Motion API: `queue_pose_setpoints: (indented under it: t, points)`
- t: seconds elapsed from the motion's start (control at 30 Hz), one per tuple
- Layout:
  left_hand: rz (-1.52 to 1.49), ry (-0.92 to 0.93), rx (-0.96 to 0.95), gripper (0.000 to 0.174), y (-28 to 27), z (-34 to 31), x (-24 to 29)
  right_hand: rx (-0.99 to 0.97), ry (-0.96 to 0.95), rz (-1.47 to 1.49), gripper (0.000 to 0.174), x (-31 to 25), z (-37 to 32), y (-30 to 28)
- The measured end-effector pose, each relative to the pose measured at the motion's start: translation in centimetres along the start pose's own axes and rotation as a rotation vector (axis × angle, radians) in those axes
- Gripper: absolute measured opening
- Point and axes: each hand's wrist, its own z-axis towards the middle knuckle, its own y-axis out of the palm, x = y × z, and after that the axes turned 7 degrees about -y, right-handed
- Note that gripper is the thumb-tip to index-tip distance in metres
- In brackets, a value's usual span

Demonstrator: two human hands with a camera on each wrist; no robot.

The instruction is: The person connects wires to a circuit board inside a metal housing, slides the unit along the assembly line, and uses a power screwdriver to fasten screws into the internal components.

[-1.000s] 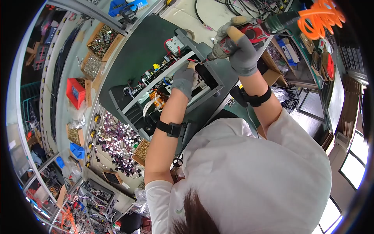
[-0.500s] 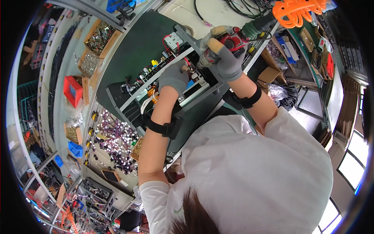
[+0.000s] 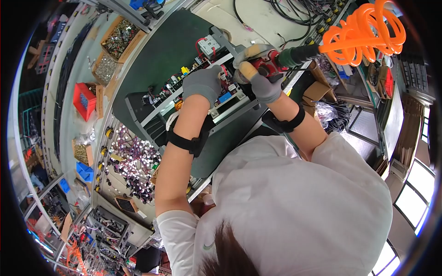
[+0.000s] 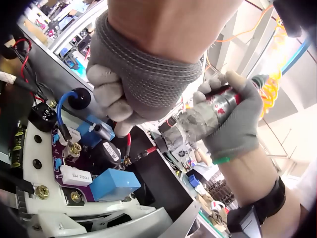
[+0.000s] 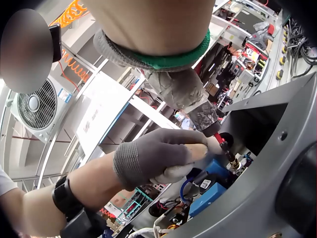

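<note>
My gloved left hand (image 3: 202, 83) reaches into an open grey metal case (image 3: 236, 118), its fingers curled. At its fingertips it pinches a red wire (image 4: 129, 143), which runs down to a brass terminal. My gloved right hand (image 3: 266, 89) grips a red air screwdriver (image 4: 195, 121) with a worn, grey-wrapped front. The red-and-black bit (image 4: 147, 151) meets the terminal beside the wire. Close below is a purple circuit board (image 4: 89, 192) carrying blue block capacitors (image 4: 115, 184). The right wrist view shows the bit (image 5: 223, 142) slanting down at the terminal, near the left fingertips.
An orange coiled hose (image 3: 359, 37) feeds the screwdriver from the back right. The case stands on a dark green mat (image 3: 159, 55). Screw boxes (image 3: 120, 39) and a red bin (image 3: 84, 102) stand left. Bundled connector leads (image 3: 133, 161) lie nearer; black cables (image 3: 294, 16) lie behind.
The screwdriver has moved left and down into the case, from its far right edge to the terminal. My left hand has shifted slightly left, still inside the case.
</note>
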Motion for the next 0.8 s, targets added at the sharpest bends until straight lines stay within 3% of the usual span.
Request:
queue_pose_setpoints:
  t: [0.13, 0.27, 0.33, 0.43, 0.6, 0.7, 0.8]
  points:
    - [0.082, 0.027, 0.093, 0.019, 1.3, 0.2, 0.3, -0.052, 0.135, 0.041, 0.023, -1.0, -0.1, 0.9]
    - [0.07, 0.132, 0.254, 0.019, 2.8, 0.9, -0.6, -0.064, 0.084, -0.008, 0.024, -0.8, -0.1, 1.1]
    - [0.049, 0.164, 0.316, 0.02, 2.5, 1.0, -0.6, 0.03, 0.089, 0.137, 0.028, -0.6, 0.4, 1.1]
    - [0.085, 0.185, 0.416, 0.024, 1.5, 1.8, -0.6, 0.046, 0.073, -0.012, 0.026, -0.5, 0.5, 1.0]
    - [0.08, 0.232, 0.342, 0.026, 0.8, 3.8, 0.6, -0.011, 0.027, -0.069, 0.023, -0.7, 0.8, 1.4]
    - [0.144, 0.261, 0.119, 0.034, -1.8, 3.5, 2.0, -0.038, -0.024, -0.191, 0.025, -0.2, 0.7, 1.5]
    - [0.102, 0.229, 0.156, 0.045, -1.1, 4.4, 1.7, -0.025, -0.021, -0.186, 0.026, -0.1, 0.4, 2.1]
